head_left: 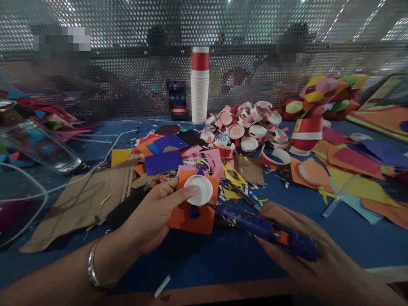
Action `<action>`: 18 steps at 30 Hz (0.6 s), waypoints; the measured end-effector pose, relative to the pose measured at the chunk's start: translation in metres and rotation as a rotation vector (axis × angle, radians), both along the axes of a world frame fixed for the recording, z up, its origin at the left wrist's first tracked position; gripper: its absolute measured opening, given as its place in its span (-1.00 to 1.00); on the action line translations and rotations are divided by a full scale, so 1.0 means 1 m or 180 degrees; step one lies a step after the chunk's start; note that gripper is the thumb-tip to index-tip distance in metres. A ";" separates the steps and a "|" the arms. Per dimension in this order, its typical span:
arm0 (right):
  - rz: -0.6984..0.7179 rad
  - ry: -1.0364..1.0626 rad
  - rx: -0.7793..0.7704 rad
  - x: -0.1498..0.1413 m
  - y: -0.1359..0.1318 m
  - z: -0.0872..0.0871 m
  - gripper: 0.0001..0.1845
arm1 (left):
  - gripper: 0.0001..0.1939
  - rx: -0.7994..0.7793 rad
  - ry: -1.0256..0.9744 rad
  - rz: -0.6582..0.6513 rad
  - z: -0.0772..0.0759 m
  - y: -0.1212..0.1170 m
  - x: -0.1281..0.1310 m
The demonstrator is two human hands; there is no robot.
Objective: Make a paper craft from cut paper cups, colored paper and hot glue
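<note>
Between the thumb and fingers of my left hand (153,210) is a white paper cup bottom (202,190), its shallow hollow side facing up. Orange paper (191,223) lies under it, and small dark blue paper pieces (194,211) stick out beyond its rim. My right hand (296,238) is wrapped round a blue glue gun (255,223). The gun lies slanted, with its nozzle pointing left, close to the lower right of the cup bottom. Whether the nozzle touches the paper I cannot tell.
A tall stack of paper cups (199,97) stands at the back by a perforated metal screen (127,85). Cut cup pieces (249,144) are heaped right of it. Cardboard (83,208), a tipped clear glass (47,148) and a white cable (108,155) lie left. Coloured paper (360,161) covers the right.
</note>
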State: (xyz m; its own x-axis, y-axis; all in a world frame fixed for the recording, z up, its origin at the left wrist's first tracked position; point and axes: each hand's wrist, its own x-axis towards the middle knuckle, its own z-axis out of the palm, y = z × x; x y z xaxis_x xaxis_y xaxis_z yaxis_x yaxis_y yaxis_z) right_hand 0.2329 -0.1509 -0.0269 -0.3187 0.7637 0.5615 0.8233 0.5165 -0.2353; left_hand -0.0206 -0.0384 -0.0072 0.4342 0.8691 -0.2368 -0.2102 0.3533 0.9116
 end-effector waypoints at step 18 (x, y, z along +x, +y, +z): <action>-0.0127 0.0036 -0.0014 0.008 -0.003 -0.009 -0.73 | -0.79 0.0068 0.0082 -0.0051 0.000 0.001 -0.001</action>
State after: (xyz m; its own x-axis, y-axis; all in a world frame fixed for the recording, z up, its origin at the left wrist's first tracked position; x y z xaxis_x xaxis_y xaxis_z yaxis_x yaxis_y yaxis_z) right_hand 0.2410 -0.1540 -0.0363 -0.2817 0.7782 0.5613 0.8404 0.4824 -0.2469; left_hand -0.0219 -0.0377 -0.0077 0.4422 0.8670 -0.2295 -0.1808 0.3368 0.9240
